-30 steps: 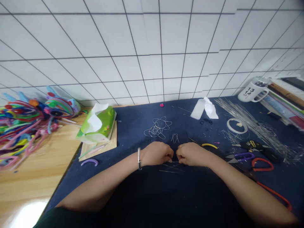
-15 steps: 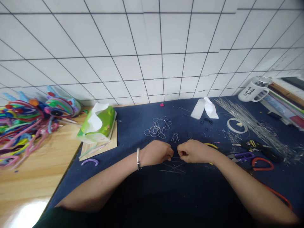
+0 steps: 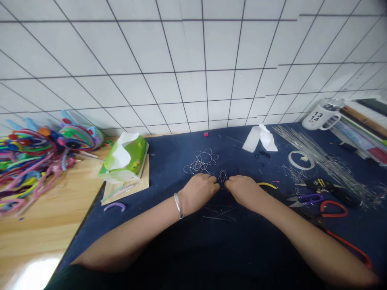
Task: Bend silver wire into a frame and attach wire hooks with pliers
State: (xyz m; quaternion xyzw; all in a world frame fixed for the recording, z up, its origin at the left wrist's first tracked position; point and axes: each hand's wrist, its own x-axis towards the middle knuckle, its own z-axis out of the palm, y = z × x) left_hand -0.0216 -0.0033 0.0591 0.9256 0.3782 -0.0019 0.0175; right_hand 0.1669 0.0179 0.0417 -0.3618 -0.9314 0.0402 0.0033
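My left hand (image 3: 201, 191) and my right hand (image 3: 243, 191) face each other over the dark blue cloth, fingertips a small gap apart. The fingers of both are closed in a pinch; anything between them is too thin or hidden to make out. Just beyond that gap lies a small bent wire loop (image 3: 223, 175), its ends close to my fingers. Several straight thin wires (image 3: 219, 217) lie crossed on the cloth nearer my body. Past my left hand sits a loose tangle of wire rings (image 3: 202, 161).
At left stand a green tissue pack (image 3: 128, 155) and colourful pipe-cleaner figures (image 3: 80, 137). On the right lie purple-handled scissors (image 3: 310, 199), red-handled pliers (image 3: 334, 209), a wire coil (image 3: 301, 160) and a wire bundle (image 3: 314, 151). A white mug (image 3: 319, 117) stands at the back.
Both hands have moved slightly away from my body, towards the bent wire loop. Their fingers now point more forward, and the bracelet wrist has turned.
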